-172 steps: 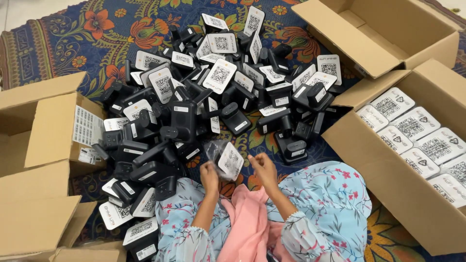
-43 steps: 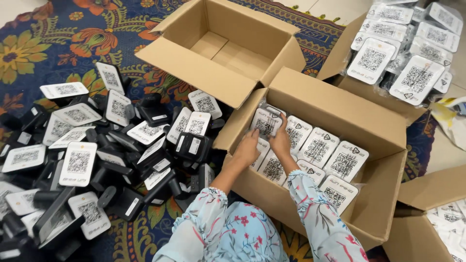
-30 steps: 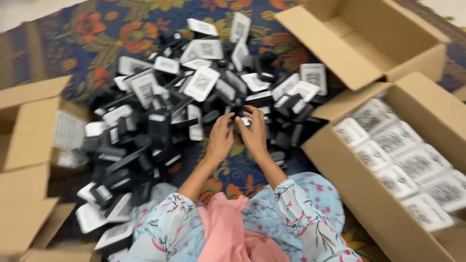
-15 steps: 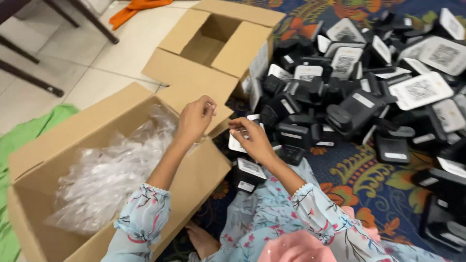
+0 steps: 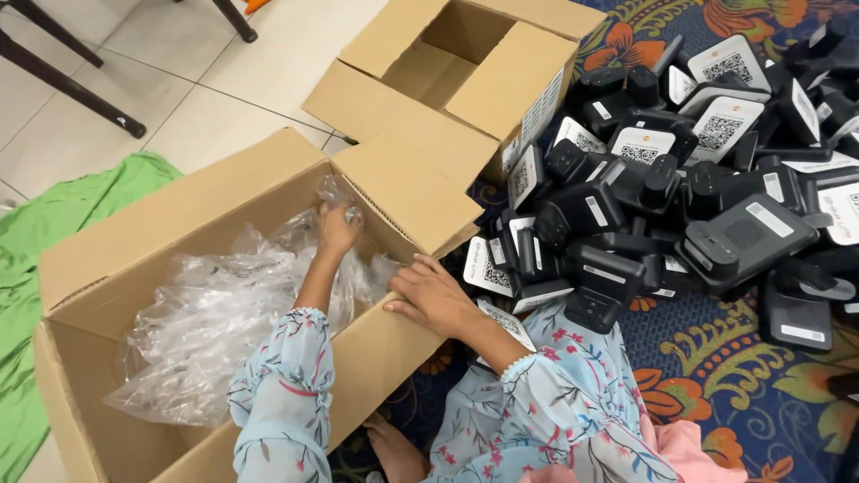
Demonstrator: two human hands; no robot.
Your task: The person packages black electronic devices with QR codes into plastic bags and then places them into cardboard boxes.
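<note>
Inside the large brown cardboard box [image 5: 134, 268], the left hand [image 5: 337, 231] closes on crumpled clear plastic bags [image 5: 215, 331]; the right hand [image 5: 434, 295] rests open, empty, bracing the box's wall.

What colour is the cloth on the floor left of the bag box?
Bright green cloth; head view.

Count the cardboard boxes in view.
2. The near box holds clear plastic bags, with the left hand inside it. The far box stands open beyond it. Others may lie outside the frame.
</note>
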